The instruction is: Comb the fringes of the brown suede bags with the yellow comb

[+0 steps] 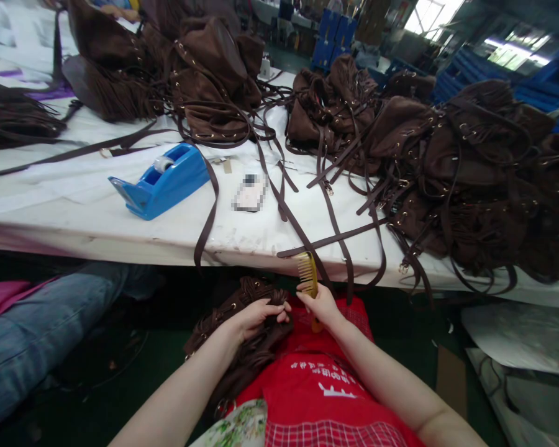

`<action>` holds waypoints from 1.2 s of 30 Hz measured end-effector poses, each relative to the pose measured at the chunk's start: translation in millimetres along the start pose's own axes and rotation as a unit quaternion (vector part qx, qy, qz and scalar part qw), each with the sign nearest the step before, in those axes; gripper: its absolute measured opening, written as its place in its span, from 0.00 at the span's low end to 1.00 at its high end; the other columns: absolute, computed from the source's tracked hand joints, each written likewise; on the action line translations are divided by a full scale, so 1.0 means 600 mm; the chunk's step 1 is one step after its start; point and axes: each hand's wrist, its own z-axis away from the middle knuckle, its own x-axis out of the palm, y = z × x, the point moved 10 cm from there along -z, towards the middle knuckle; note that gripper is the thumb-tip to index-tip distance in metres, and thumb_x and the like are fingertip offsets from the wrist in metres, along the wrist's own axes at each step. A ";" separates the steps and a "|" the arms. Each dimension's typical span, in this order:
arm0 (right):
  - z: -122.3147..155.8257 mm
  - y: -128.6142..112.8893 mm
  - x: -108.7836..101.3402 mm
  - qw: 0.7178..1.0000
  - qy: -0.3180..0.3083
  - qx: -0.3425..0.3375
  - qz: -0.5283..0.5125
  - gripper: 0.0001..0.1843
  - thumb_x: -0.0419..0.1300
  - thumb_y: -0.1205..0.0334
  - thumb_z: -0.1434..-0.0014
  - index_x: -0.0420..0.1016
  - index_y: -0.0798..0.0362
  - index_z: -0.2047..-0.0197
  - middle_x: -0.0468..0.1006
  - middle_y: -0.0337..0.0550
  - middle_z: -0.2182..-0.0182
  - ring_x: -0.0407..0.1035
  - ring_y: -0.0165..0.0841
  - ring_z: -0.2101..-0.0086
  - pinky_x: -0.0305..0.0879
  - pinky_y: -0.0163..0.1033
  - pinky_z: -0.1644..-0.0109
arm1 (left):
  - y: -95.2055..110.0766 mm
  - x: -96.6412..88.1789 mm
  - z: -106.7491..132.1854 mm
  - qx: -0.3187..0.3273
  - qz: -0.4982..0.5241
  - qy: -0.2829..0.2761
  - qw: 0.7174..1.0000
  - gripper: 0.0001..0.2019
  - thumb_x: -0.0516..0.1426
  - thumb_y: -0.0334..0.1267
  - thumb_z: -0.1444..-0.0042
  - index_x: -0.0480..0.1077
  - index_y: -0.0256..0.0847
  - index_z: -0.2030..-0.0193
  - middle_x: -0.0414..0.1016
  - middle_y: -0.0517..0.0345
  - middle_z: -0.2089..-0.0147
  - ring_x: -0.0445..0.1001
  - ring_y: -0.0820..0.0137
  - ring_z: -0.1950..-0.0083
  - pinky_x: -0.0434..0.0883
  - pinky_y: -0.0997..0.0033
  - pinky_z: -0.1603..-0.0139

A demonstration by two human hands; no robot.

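Observation:
A brown fringed bag with gold eyelets rests on my lap, over a red apron. My left hand is closed on a gathered bunch of the bag's fringe. Beside it, a little to the right, my right hand grips a yellow comb. The comb stands nearly upright with its teeth facing left, apart from the fringe. Part of the comb's handle is hidden behind my fingers.
Brown bags pile up on the white table at left and right, straps hanging over its front edge. A blue tape dispenser and a blurred small item lie between. Another person's jeans-clad leg is at left.

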 end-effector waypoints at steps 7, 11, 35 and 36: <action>0.042 0.018 0.100 0.959 -0.227 0.140 -0.096 0.22 0.67 0.48 0.56 0.72 0.59 0.68 0.75 0.40 0.82 0.57 0.22 0.86 0.44 0.27 0.87 | -0.007 0.013 0.006 -0.047 -0.057 0.001 0.997 0.12 0.61 0.39 0.55 0.68 0.33 0.80 0.73 0.52 0.73 0.71 0.71 0.71 0.66 0.72 0.66; 0.023 0.002 0.134 0.960 -0.225 0.138 -0.088 0.24 0.71 0.50 0.63 0.72 0.58 0.68 0.76 0.39 0.80 0.67 0.29 0.84 0.59 0.31 0.84 | -0.020 0.006 -0.001 -0.065 -0.086 0.028 0.994 0.05 0.61 0.32 0.61 0.70 0.31 0.81 0.72 0.55 0.79 0.68 0.72 0.77 0.64 0.72 0.72; 0.031 -0.071 0.128 0.963 -0.264 0.042 -0.031 0.22 0.59 0.43 0.48 0.70 0.56 0.76 0.66 0.32 0.90 0.58 0.23 0.89 0.50 0.28 0.87 | 0.011 0.037 0.044 -0.039 -0.342 -0.126 0.931 0.21 0.56 0.52 0.46 0.73 0.39 0.52 0.74 0.54 0.51 0.70 0.65 0.48 0.64 0.70 0.46; 0.036 -0.069 0.127 0.960 -0.274 0.048 -0.026 0.22 0.59 0.44 0.48 0.70 0.56 0.76 0.65 0.32 0.90 0.57 0.23 0.89 0.49 0.28 0.87 | 0.009 0.048 0.049 -0.027 -0.313 -0.129 0.940 0.21 0.56 0.51 0.46 0.74 0.38 0.52 0.74 0.53 0.50 0.70 0.65 0.48 0.64 0.71 0.45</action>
